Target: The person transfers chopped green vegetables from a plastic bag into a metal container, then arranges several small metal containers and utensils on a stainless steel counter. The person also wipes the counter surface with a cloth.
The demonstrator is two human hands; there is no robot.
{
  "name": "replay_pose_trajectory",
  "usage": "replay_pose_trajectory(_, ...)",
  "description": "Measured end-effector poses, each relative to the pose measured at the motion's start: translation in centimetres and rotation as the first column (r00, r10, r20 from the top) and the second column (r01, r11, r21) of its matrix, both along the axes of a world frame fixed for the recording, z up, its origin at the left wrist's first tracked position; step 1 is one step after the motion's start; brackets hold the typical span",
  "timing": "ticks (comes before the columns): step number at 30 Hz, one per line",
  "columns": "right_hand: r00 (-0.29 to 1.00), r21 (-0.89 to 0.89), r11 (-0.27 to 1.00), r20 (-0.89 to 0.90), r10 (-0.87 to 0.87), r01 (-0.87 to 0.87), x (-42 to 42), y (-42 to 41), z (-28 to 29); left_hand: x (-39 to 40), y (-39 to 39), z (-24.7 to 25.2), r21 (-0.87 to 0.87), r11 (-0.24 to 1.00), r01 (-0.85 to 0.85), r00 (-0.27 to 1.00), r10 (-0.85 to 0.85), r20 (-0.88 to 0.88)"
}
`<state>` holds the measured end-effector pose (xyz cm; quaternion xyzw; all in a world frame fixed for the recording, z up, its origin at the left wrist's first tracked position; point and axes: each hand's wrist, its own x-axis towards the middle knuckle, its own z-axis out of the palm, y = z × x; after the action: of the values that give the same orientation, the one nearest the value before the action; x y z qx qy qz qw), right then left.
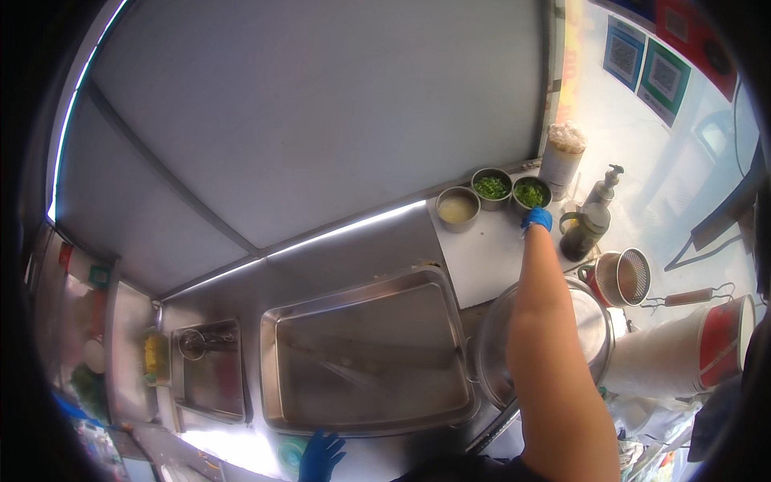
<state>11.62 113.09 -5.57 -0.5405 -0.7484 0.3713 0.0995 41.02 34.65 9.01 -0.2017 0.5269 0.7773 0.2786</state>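
My right hand (536, 219), in a blue glove, reaches to the near rim of a round metal container (531, 194) of chopped greens; its fingertips are partly hidden, so any hold is unclear. Left of it stand a second metal container of chopped greens (491, 189) and a metal container of pale yellowish contents (458, 209). My left hand (321, 455), also blue-gloved, has its fingers apart with nothing seen in them, by the near edge of a large rectangular steel tray (367, 429) and beside a greenish round item (292, 453).
A round metal lid (587, 319) lies under my right forearm. To the right are a dark jar (584, 235), a pump bottle (602, 190), a mesh strainer (633, 277) and stacked paper cups (668, 352). A white canister (560, 169) stands behind. A smaller metal tray (212, 385) sits left.
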Motion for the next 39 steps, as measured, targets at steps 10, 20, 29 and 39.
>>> replay_pose_trajectory(10, 0.999, 0.235, 0.971, -0.048, -0.025, 0.036, 1.6, -13.0, 11.5, -0.4, 2.8, 1.4, -0.162, 0.987, -0.009, 1.0, 0.014, 0.026)
replay_pose_trajectory(20, 0.863, 0.442, 0.745, 0.175, 0.474, -0.499, 0.7, -12.8, 14.0, 1.7, 1.9, 1.9, -0.223, 0.975, -0.007, 1.0, 0.007, 0.002)
replay_pose_trajectory(29, 0.776, 0.359, 0.688, 0.31, 0.549, -0.631, -0.9, -15.4, 6.5, 4.2, 0.4, 1.6, -0.19, 0.978, -0.087, 0.994, 0.097, 0.042)
replay_pose_trajectory(39, 0.035, -0.321, 0.348, 0.689, 0.724, -0.881, 0.8, -22.1, 15.0, 4.9, -3.2, 1.7, -0.228, 0.956, -0.185, 0.983, 0.18, -0.042)
